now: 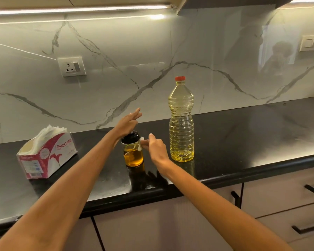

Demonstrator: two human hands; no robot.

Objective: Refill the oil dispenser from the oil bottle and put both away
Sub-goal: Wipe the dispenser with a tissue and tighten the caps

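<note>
A small glass oil dispenser with a black lid stands on the black countertop, roughly half full of amber oil. My left hand hovers over its lid, fingers straight and pointing toward the wall. My right hand pinches a small white piece of tissue against the dispenser's right side. To the right stands a tall clear plastic oil bottle with its red cap on, holding pale yellow oil.
An open pink and white tissue box sits on the counter to the left. A wall socket is on the marble backsplash. Cabinet drawers with black handles lie below the counter edge at right.
</note>
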